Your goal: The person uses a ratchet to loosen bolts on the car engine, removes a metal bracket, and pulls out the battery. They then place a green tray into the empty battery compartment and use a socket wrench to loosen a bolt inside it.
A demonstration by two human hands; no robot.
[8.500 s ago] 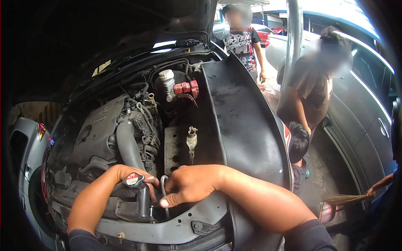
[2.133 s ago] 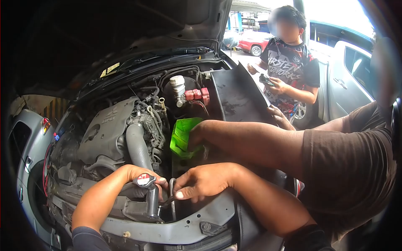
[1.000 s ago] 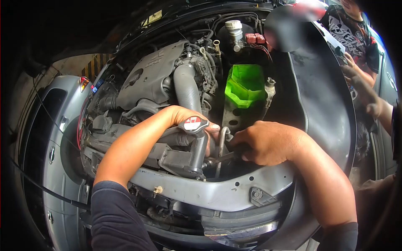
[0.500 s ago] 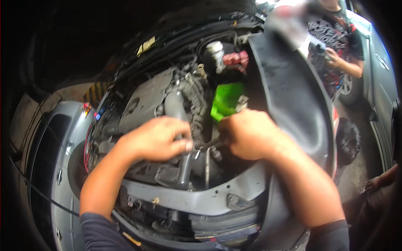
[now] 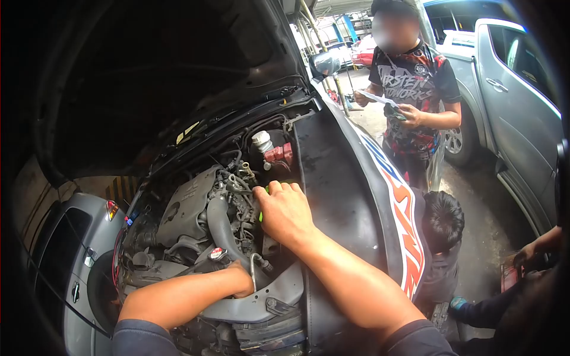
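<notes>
My left hand (image 5: pixel 242 280) reaches down into the front of the engine bay, beside a bent metal pipe (image 5: pixel 254 270) and behind the front crossmember (image 5: pixel 267 302). Its fingers are hidden below. Farther back, my right hand (image 5: pixel 286 212) is closed, knuckles up, over a bright green plastic container (image 5: pixel 260 218). Only slivers of the green show around this hand, and whatever its fingers hold is out of sight. A grey hose (image 5: pixel 221 222) and the engine cover (image 5: pixel 189 204) lie left of my right hand. The radiator cap (image 5: pixel 218 254) shows just above my left forearm.
A black fender cover (image 5: pixel 350 219) drapes the right side. The raised hood (image 5: pixel 178 89) hangs over the bay. Beyond the fender, a person (image 5: pixel 409 95) stands holding paper and another person (image 5: pixel 442 237) is low down. Silver vehicles (image 5: pixel 499 101) stand on both sides.
The view has swung up and right. My left hand has gone lower into the bay. My right hand has moved over the green container, and the dark tool near it earlier is no longer visible.
</notes>
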